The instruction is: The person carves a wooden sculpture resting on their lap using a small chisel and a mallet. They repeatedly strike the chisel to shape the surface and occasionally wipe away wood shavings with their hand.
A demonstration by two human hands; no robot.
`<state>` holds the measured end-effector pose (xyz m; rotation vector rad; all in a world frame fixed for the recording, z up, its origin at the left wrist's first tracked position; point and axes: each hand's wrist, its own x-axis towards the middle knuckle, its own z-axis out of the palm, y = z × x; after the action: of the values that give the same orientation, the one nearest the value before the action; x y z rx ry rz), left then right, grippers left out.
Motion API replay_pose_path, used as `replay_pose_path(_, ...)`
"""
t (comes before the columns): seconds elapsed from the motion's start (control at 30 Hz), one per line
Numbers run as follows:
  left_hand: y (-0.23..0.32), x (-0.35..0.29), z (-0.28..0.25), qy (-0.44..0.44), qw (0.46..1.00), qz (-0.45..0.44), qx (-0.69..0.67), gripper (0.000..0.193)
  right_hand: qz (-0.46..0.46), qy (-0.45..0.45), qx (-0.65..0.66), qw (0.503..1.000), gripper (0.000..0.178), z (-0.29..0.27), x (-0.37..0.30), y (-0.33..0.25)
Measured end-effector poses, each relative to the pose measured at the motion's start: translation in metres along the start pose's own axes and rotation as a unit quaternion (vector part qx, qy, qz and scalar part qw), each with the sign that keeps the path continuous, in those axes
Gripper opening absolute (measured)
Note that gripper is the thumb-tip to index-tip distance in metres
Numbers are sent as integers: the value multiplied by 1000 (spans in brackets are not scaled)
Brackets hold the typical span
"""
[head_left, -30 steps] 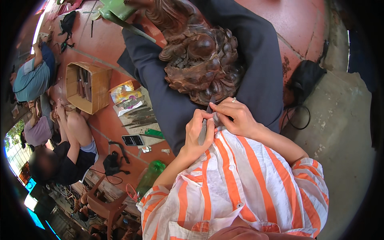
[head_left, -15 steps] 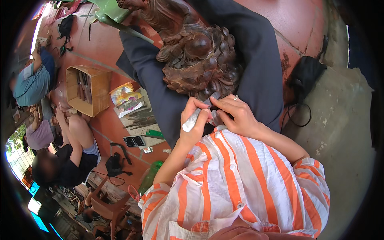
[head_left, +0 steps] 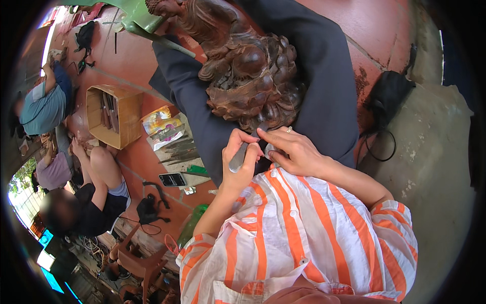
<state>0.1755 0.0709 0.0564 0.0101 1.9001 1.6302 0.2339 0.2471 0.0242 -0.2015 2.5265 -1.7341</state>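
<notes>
A dark brown carved wooden statue [head_left: 248,76], with a seated figure over rounded, petal-like carving, leans between my legs on dark trousers. Just below its base, my left hand [head_left: 240,154] is closed round a flat grey metal tool [head_left: 237,161] with a rounded near end. The fingers of my right hand [head_left: 296,149], a ring on one of them, press together on the tool's far end by the wood. Between the hands shows a small whitish piece [head_left: 269,150], too covered to name. My fingers hide most of the tool's tip.
To the left lie a board with several dark slim tools [head_left: 179,151], a phone [head_left: 172,179] and a cardboard box [head_left: 114,116] holding sticks. A green chair [head_left: 147,17] stands by the statue. Other people sit at left. A black bag [head_left: 390,96] lies at right.
The metal tool has turned in my left hand and shows a narrower, darker face. Both hands sit slightly lower against the statue's base, with the right fingertips shifted a little left.
</notes>
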Motion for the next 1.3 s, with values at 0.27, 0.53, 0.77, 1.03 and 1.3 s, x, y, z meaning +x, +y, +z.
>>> replay_pose_path(0.27, -15, -9, 6, 9, 999, 8, -53, 5, -7, -2, -11, 1000, 55, -2, -5, 0)
replay_pose_path(0.53, -20, -8, 21, 30, 996, 33, -78, 5, -10, 33, -26, 999, 54, -4, -6, 3)
replay_pose_path(0.77, -12, -12, 20, 52, 997, 54, -33, 8, -34, 49, -6, 998, 54, -1, -2, 4)
replay_pose_path(1.03, -12, -17, 19, 67, 997, 7, -37, 5, -13, 9, 11, 1000, 54, 1, -6, 1)
replay_pose_path(1.3, -20, -5, 24, 36, 986, 13, -163, 6, -1, 41, -24, 999, 54, -2, -8, 5)
